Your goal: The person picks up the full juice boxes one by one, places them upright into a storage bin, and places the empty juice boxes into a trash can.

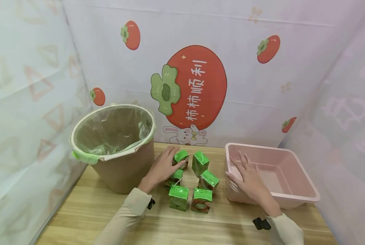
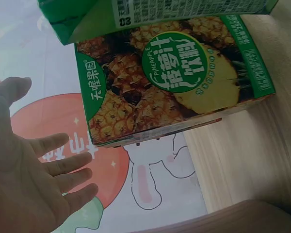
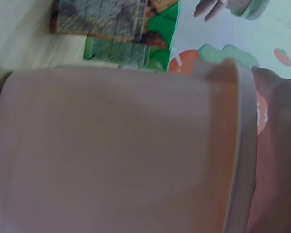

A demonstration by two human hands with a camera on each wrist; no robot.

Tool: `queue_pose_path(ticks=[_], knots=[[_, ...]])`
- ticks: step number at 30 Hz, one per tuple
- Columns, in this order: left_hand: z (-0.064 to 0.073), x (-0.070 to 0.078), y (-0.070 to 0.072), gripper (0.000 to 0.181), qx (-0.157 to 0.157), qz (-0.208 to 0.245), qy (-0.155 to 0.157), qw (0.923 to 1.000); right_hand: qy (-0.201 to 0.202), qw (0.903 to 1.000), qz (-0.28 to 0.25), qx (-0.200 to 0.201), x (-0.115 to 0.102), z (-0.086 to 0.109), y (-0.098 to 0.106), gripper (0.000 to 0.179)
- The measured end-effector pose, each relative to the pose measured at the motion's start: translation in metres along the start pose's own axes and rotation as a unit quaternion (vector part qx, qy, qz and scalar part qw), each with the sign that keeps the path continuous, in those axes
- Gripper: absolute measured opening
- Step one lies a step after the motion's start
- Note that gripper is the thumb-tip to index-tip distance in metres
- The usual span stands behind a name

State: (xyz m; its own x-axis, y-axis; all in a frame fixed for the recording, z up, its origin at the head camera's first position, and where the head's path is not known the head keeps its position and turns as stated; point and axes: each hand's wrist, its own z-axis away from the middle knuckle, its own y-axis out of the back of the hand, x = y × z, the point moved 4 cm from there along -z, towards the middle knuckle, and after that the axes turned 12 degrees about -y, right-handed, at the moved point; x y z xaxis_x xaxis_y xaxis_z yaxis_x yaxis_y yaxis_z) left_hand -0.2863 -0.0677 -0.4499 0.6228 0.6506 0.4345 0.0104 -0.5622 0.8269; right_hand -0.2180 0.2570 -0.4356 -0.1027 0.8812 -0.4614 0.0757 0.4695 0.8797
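Note:
Several green-topped juice boxes (image 1: 178, 200) stand in two short rows on the wooden table. In the left wrist view one juice box (image 2: 203, 82) shows a pineapple print, with another box (image 2: 87, 22) overlapping it. My left hand (image 1: 163, 166) reaches over the left row, nearest the back-left juice box (image 1: 182, 156). Its fingers (image 2: 70, 165) are spread and hold nothing. Over the left side of the pink basin (image 1: 295, 195) is my right hand (image 1: 251, 178), fingers extended and grasping nothing. Basin wall hides much of the view from the right wrist.
A brown trash bin (image 1: 124, 173) with a clear liner (image 1: 109, 149) stands left of the boxes. Patterned white cloth (image 1: 246, 112) closes off the back and both sides. Bare wooden table (image 1: 182, 231) shows in front of the boxes.

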Motion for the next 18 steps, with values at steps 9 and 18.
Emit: queue_pose_path(ticks=[9,18], knots=[[-0.011,-0.003,0.000,0.066,-0.032,0.012,0.030,0.9990,0.018,0.9998,0.003,0.011,0.028,0.008,0.006,0.067],[-0.026,-0.008,-0.004,0.061,-0.097,0.022,0.097,0.9903,0.018,0.9993,-0.008,0.031,0.056,0.026,0.026,0.063]])
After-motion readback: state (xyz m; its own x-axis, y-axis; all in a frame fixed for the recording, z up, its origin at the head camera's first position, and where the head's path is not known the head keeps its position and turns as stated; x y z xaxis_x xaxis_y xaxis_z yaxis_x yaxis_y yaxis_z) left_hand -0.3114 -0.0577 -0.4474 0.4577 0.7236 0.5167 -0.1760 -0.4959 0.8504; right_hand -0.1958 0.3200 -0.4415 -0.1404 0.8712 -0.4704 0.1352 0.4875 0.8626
